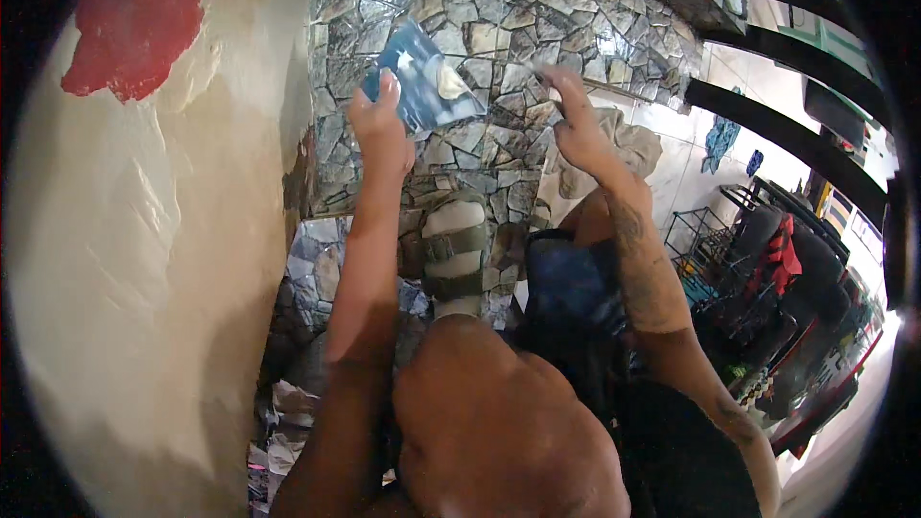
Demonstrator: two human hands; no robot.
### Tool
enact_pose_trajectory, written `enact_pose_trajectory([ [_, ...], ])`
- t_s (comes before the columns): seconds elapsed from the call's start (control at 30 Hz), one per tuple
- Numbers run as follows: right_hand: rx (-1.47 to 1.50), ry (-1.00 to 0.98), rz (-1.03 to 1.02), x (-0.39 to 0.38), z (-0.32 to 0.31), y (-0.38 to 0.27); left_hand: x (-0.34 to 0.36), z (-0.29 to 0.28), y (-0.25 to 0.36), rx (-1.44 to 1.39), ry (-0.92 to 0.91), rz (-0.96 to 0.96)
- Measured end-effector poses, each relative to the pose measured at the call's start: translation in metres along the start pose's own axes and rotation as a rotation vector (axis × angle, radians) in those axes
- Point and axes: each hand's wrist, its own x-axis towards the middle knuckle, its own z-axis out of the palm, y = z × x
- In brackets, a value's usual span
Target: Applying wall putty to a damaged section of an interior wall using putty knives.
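My left hand (382,125) is closed on the near left edge of a flat, glossy blue sheet (408,96), its thumb lying on top. A thick white blob, like paste (449,82), sits on the sheet's right part. The sheet is tilted above stone-patterned steps (489,38). To its right, apart from it, my right hand (582,129) is raised with the fingers pinched. Something thin and greyish shows at those fingertips, too blurred to name.
A wall with peeling paint (192,182) runs along the left. My sandalled foot (456,240) stands on a step, and a beige cloth (628,149) lies beside my right hand. Black railing bars (787,120) and a parked motorcycle (796,278) are at the right.
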Motion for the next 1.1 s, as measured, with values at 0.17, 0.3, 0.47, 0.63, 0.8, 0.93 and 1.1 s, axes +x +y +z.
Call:
enact_pose_trajectory([
  [0.17,-0.021,-0.148,0.002,0.020,0.020,-0.047,-0.010,0.016,0.005,0.275,-0.046,0.256],
  [0.3,-0.032,-0.202,0.094,0.012,0.043,-0.059,-0.011,0.014,-0.002,0.396,0.030,0.359],
  [0.47,0.140,-0.557,0.036,0.008,0.010,-0.054,0.016,-0.009,-0.020,0.213,0.007,0.312],
  [0.63,0.820,-0.237,0.521,0.034,-0.020,-0.058,0.000,-0.026,-0.072,0.619,-0.131,0.210],
  [0.8,0.732,-0.180,0.604,0.096,0.109,-0.040,-0.062,0.009,-0.155,-0.263,-0.470,-0.480],
  [0.93,0.054,-0.383,-0.509,0.114,0.179,-0.013,-0.093,0.004,-0.171,-0.442,-0.763,-0.515],
  [1.1,0.017,-0.210,-0.362,0.117,0.224,-0.004,-0.088,-0.004,-0.150,0.284,-0.830,0.101],
])
